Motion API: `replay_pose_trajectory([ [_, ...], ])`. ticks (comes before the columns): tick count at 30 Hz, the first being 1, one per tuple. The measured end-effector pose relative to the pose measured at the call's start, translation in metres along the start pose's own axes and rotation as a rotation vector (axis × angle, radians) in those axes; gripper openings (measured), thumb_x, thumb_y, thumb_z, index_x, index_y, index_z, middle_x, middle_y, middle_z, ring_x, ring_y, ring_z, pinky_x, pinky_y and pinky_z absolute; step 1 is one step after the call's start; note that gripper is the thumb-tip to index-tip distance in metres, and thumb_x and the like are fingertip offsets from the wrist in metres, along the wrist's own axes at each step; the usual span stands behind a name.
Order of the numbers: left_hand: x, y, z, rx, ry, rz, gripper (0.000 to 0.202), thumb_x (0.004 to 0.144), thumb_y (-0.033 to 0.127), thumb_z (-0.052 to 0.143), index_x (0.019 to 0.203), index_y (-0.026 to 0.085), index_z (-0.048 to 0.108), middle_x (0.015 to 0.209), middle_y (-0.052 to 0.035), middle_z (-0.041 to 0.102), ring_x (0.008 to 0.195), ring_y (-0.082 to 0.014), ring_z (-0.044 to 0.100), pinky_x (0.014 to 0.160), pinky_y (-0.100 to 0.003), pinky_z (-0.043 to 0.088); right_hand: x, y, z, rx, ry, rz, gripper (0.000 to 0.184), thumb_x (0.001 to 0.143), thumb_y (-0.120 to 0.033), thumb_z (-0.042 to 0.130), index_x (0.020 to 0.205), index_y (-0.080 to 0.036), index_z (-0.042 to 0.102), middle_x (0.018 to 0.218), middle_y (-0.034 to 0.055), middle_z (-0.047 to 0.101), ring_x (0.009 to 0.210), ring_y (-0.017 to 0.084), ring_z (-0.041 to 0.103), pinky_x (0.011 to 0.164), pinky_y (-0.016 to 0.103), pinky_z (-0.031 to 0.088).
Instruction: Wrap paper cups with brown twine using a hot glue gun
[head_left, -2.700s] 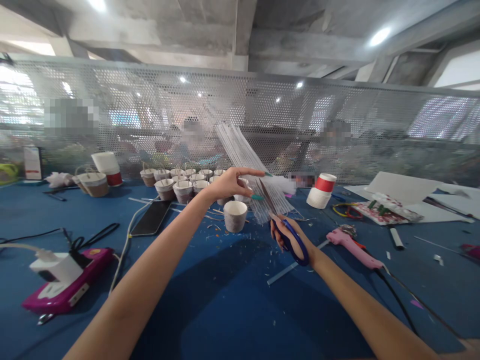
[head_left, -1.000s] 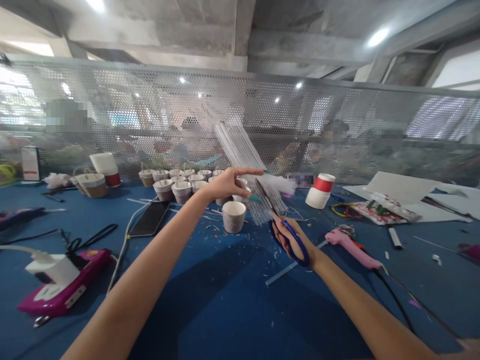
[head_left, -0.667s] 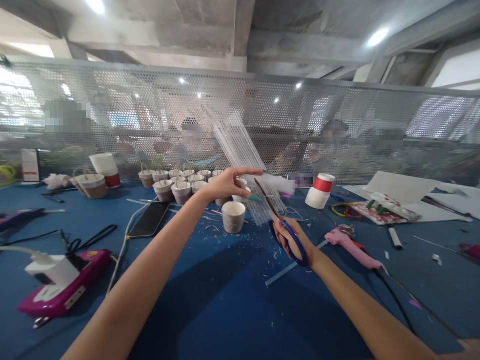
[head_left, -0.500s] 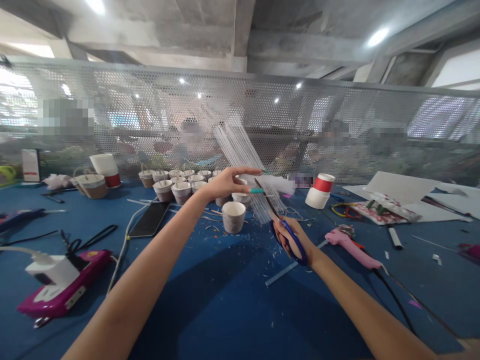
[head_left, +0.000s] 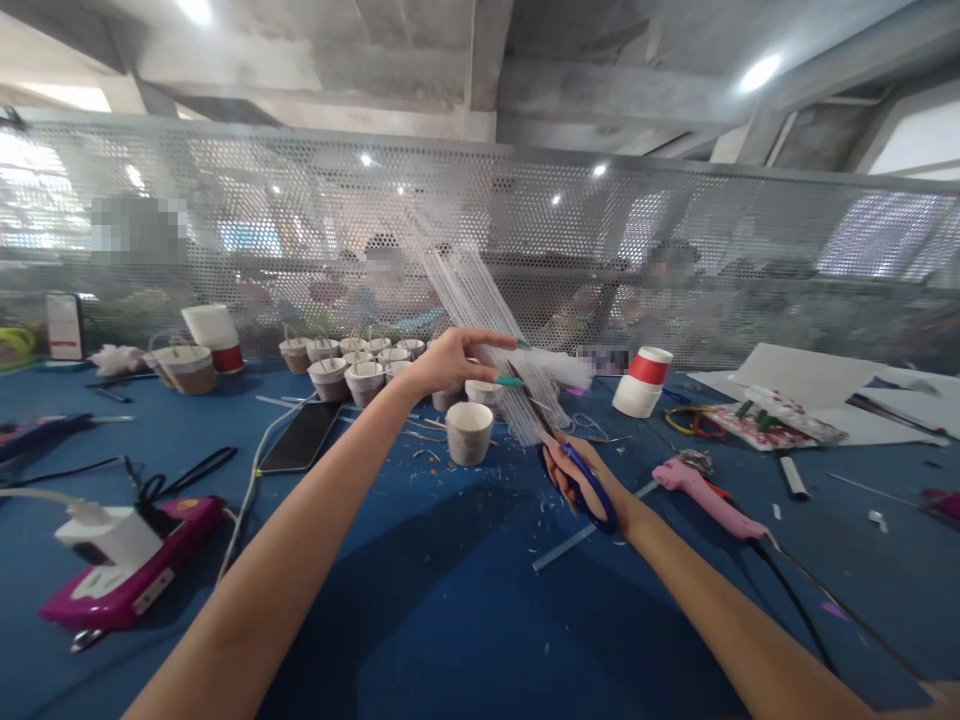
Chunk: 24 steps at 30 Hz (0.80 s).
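My left hand [head_left: 450, 362] pinches a bundle of clear thin plastic sticks [head_left: 480, 305] that slants up and to the left above the blue table [head_left: 450, 600]. My right hand [head_left: 574, 480] grips blue-handled scissors [head_left: 581, 480], whose blades reach into the lower end of the bundle. A single white paper cup [head_left: 469, 432] stands on the table just below my left hand. Small cut scraps lie scattered around it.
A cluster of small paper cups [head_left: 360, 362] stands behind. A red-and-white cup stack [head_left: 641, 382] and pink glue gun [head_left: 705, 492] lie right. A phone [head_left: 300, 437], cables and a magenta device with a white plug [head_left: 120, 560] lie left. A perforated metal screen [head_left: 675, 250] closes the far edge; people sit beyond.
The scissors have nudged slightly up into the stick bundle and the bundle's lower end looks shorter. Both arms stay in nearly the same place.
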<state>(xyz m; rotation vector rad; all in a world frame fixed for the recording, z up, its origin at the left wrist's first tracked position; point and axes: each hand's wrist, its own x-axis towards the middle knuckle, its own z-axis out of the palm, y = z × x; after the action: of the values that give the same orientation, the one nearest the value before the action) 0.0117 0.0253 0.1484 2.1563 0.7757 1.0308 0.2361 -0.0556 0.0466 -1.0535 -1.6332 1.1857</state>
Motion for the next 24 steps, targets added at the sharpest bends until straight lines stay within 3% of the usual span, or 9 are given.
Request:
replay_pose_trajectory([
  [11,-0.002,0.001,-0.001,-0.040,-0.086,-0.040,0.055,0.067,0.012,0.074,0.121,0.019,0.064,0.061,0.0014,0.068,0.052,-0.0083,0.056,0.049,-0.018,0.042,0.000,0.005,-0.001,0.077,-0.061,0.016,0.046,0.080,-0.063,0.056,0.074,-0.018,0.052,0.056,-0.0054,0.047,0.043,0.006,0.043,0.040,0.020,0.033],
  [19,-0.004,0.007,-0.002,-0.046,-0.163,-0.023,0.065,0.066,0.006,0.071,0.128,0.019,0.059,0.093,-0.0045,0.074,0.061,-0.0091,0.063,0.057,-0.019,0.048,0.004,0.014,-0.003,0.108,-0.088,-0.055,0.044,0.083,-0.062,0.055,0.079,-0.017,0.055,0.059,-0.0040,0.050,0.048,0.008,0.047,0.044,0.022,0.037],
  [24,-0.004,0.005,-0.001,-0.065,-0.199,-0.018,0.067,0.067,0.006,0.069,0.131,0.019,0.056,0.101,-0.0066,0.074,0.062,-0.0094,0.064,0.057,-0.019,0.048,0.003,0.011,-0.001,0.085,-0.066,-0.070,0.045,0.083,-0.063,0.054,0.077,-0.018,0.052,0.056,-0.0052,0.048,0.045,0.008,0.044,0.041,0.022,0.034],
])
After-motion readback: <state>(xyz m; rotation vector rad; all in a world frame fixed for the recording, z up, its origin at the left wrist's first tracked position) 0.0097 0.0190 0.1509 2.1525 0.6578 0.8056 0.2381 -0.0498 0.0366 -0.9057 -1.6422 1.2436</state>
